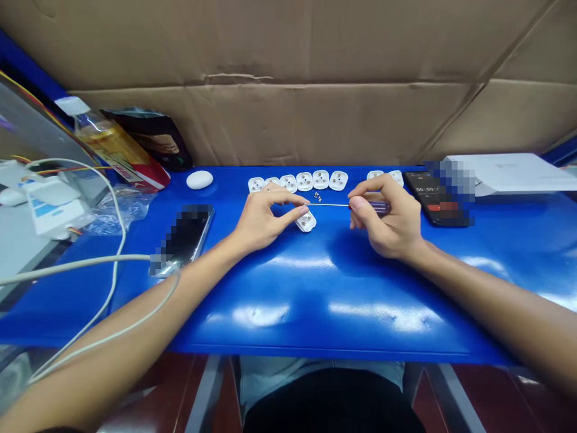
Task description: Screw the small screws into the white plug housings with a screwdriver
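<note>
Hands well inside table edge

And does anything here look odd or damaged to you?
Two things. The cardboard behind the table has what looks like a ragged tear left of centre, exposing a paler layer. And a pale cable drapes over the left forearm, where it could snag.

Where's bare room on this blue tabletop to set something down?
Bare glossy blue tabletop lies between left forearm and right forearm, towards the near edge; also between right forearm and flat white box. Crowded: back middle, rounded white plastic pieces; left, red-labelled plastic bottle, white cable.
</note>
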The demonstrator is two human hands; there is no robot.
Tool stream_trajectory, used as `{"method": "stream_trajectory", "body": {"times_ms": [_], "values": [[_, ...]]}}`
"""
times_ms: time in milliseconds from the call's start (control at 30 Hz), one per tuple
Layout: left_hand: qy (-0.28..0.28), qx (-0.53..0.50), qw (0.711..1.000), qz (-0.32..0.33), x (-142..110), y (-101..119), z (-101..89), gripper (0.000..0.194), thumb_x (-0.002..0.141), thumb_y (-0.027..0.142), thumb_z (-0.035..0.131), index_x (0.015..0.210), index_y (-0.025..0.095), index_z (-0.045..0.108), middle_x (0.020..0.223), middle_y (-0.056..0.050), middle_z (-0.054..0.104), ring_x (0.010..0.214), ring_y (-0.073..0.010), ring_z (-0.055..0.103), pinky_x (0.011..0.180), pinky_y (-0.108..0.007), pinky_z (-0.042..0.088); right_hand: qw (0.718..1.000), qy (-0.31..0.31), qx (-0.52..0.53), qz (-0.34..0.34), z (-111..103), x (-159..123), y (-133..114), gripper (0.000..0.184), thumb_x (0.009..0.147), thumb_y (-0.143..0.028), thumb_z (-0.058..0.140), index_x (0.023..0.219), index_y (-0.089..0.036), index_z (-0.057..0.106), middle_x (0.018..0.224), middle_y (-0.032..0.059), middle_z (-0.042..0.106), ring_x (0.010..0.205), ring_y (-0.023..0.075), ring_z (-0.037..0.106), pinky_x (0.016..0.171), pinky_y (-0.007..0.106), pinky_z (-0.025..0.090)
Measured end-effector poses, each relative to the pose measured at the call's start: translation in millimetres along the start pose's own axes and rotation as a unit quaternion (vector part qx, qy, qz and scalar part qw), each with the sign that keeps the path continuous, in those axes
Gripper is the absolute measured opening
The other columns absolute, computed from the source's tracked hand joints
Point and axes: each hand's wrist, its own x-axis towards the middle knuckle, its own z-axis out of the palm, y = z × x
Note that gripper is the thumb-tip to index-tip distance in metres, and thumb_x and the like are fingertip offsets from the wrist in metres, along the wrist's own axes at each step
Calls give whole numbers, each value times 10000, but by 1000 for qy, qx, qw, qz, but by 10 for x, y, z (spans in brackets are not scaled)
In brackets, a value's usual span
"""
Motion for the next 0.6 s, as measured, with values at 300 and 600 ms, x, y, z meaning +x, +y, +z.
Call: {"method": "stream_trajectory", "body": {"times_ms": [300,600], "values": [[17,13,999,30,-2,25,-15,124,950,336,788,947,218,825,980,-54,836,965,-249,737,967,-434,541,1000,3,-25,-7,-3,1,-52,46,1018,-295,632,1005,-252,627,771,-9,672,615,174,686,680,375,612],[57,93,983,147,8,-3,-10,87,935,269,824,893,203,787,858,-25,798,890,-217,639,906,-396,499,999,23,-33,-24,-18,54,-76,85,988,-316,671,954,-247,636,749,3,685,653,196,717,645,367,616]]}}
